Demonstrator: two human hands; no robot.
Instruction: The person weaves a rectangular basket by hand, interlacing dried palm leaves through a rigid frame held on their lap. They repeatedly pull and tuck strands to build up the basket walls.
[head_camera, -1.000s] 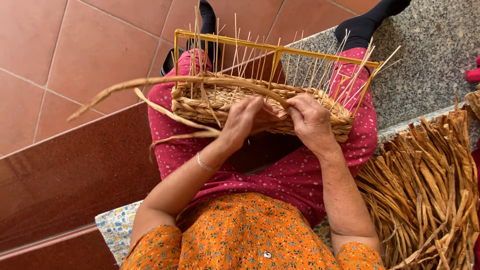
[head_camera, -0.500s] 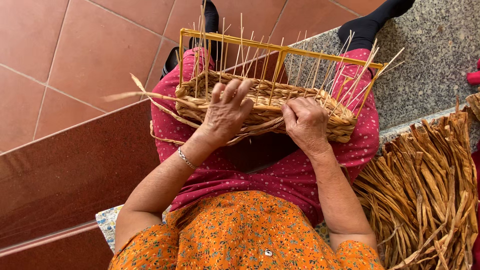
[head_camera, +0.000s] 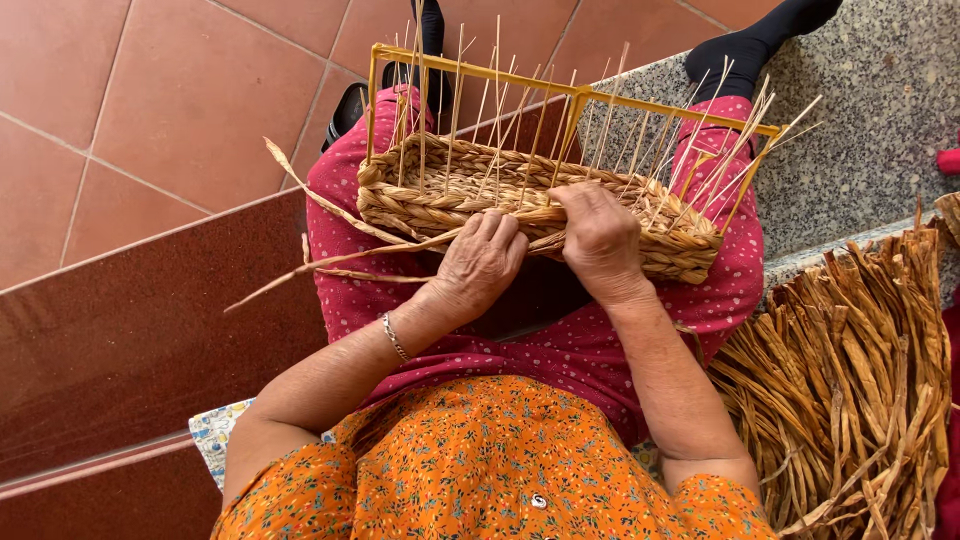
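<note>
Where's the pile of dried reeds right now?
Head view, lower right: the pile of dried reeds lies by the person's right side, below the grey stone ledge.

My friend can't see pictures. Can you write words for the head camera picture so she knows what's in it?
A seated person's left hand and right hand press on the near wall of a half-woven straw basket on their lap. Thin upright sticks rise inside a yellow frame. A pile of dried straw strips lies at the right.
</note>
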